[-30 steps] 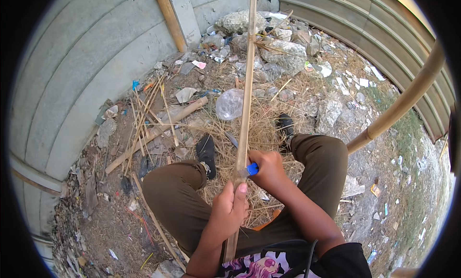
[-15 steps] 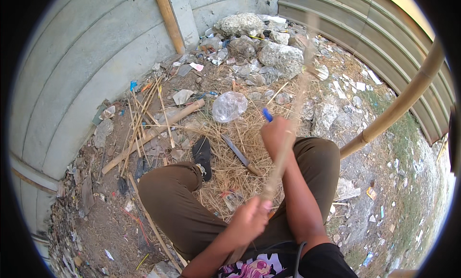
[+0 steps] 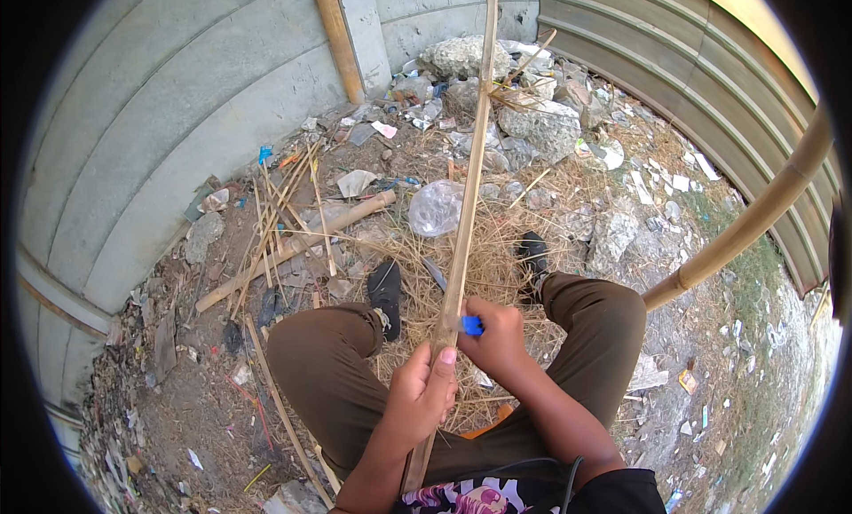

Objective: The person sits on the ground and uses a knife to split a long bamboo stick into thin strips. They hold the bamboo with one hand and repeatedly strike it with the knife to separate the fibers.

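Note:
A long split bamboo strip (image 3: 470, 194) rises from my lap toward the far wall, slightly tilted to the right. My left hand (image 3: 424, 394) is wrapped round its lower part, thumb along the top. Just beyond, my right hand (image 3: 499, 341) is closed on a small blue tool (image 3: 473, 326) pressed against the strip's right side; most of the tool is hidden in the fingers. Thin side twigs (image 3: 524, 75) stick out near the strip's far end. Behind the strip, a large knife (image 3: 434, 273) lies on straw between my feet, mostly covered from view.
Thin bamboo sticks (image 3: 297, 190) lie across a thick bamboo pole (image 3: 293, 250) at the left. A clear plastic bag (image 3: 435, 209) rests ahead. Rubble (image 3: 540, 128) is piled by the concrete wall (image 3: 177, 132). A leaning bamboo pole (image 3: 745, 221) stands right, near a corrugated metal fence (image 3: 674, 52).
My right hand has come down and back along the strip, close to my left hand. The strip's far end has swung left. My right foot now shows.

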`<control>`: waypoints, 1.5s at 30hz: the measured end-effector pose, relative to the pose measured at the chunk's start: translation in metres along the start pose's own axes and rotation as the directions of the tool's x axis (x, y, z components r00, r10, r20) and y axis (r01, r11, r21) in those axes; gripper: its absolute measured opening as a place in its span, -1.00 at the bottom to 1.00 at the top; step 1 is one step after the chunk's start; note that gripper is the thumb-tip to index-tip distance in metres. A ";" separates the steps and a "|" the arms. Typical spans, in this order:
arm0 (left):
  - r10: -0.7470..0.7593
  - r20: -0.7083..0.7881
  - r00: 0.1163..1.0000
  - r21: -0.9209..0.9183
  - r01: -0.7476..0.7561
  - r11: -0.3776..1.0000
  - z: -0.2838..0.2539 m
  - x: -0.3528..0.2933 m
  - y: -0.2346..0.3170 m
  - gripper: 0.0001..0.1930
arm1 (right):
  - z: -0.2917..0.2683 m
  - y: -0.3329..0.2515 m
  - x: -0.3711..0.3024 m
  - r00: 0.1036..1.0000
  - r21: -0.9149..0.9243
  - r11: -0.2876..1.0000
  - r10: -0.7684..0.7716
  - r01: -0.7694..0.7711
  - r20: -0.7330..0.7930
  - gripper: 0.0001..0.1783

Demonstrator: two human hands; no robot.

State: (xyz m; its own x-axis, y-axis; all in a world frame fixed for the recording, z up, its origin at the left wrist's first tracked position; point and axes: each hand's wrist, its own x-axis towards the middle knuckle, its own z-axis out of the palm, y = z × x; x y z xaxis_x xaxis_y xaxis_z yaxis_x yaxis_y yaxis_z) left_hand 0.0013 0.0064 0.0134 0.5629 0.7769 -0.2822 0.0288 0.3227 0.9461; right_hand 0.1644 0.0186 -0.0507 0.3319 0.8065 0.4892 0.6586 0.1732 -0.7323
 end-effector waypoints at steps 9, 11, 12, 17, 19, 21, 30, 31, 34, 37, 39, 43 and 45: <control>-0.064 -0.003 0.998 0.020 0.064 0.998 0.003 0.005 -0.010 -0.74 | -0.008 0.015 0.032 0.989 -0.291 0.947 0.144 -0.134 0.015 -0.79; -0.061 -0.005 0.998 0.026 0.061 0.998 0.002 0.004 -0.011 -0.73 | -0.001 0.021 0.039 0.995 -0.278 0.955 0.091 -0.100 -0.044 -0.80; -0.048 -0.001 0.999 0.006 0.048 0.999 0.001 0.004 -0.010 -0.73 | 0.003 0.025 0.043 0.995 -0.275 0.959 0.056 -0.075 -0.077 -0.80; -0.095 0.058 0.994 0.070 0.091 0.993 0.013 0.002 -0.012 -0.73 | -0.015 0.037 0.065 0.966 -0.385 0.888 0.212 -0.253 -0.146 -0.84; -0.064 0.090 0.994 0.085 0.057 0.995 0.017 0.004 -0.012 -0.73 | -0.023 0.038 0.072 0.969 -0.415 0.877 0.192 -0.241 -0.156 -0.82; -0.063 0.115 0.991 0.059 0.057 0.997 0.016 0.006 -0.016 -0.74 | -0.030 0.039 0.082 0.970 -0.394 0.890 0.172 -0.228 -0.171 -0.82; -0.090 0.205 0.975 0.077 0.076 0.994 0.030 0.000 -0.021 -0.73 | -0.091 0.086 0.184 0.854 -0.367 0.800 0.318 -0.474 -0.410 -0.77; -0.097 0.220 0.971 0.095 0.078 0.992 0.029 0.000 -0.023 -0.73 | -0.098 0.090 0.194 0.792 -0.322 0.756 0.401 -0.570 -0.461 -0.74; -0.118 0.232 0.966 0.023 0.116 0.993 0.035 0.004 -0.017 -0.72 | -0.118 0.119 0.205 0.890 -0.551 0.704 0.292 -0.448 -0.351 -0.68; -0.172 0.210 0.963 -0.055 0.187 0.981 0.025 0.006 -0.027 -0.73 | -0.135 0.141 0.197 0.672 0.098 0.754 0.510 -0.650 0.537 -0.71; -0.144 0.161 0.976 -0.050 0.154 0.987 0.015 0.009 -0.029 -0.73 | -0.137 0.128 0.170 0.462 0.306 0.487 0.239 -0.818 0.854 -0.57; -0.075 0.080 0.994 -0.038 0.078 0.996 -0.003 0.012 -0.009 -0.74 | -0.072 0.149 0.128 0.393 -0.404 0.755 0.628 -0.516 0.672 -0.71; -0.030 0.086 0.996 -0.046 0.034 0.998 -0.012 0.017 0.007 -0.73 | -0.023 0.170 0.085 0.373 -0.635 0.711 0.702 -0.302 0.607 -0.62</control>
State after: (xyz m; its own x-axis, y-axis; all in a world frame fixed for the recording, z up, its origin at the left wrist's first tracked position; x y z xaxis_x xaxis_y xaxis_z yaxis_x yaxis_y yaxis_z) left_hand 0.0015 0.0284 0.0130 0.6306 0.7174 -0.2960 0.0104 0.3736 0.9275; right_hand 0.3195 0.1033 -0.1228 0.1761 0.7657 -0.6186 0.7967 -0.4799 -0.3672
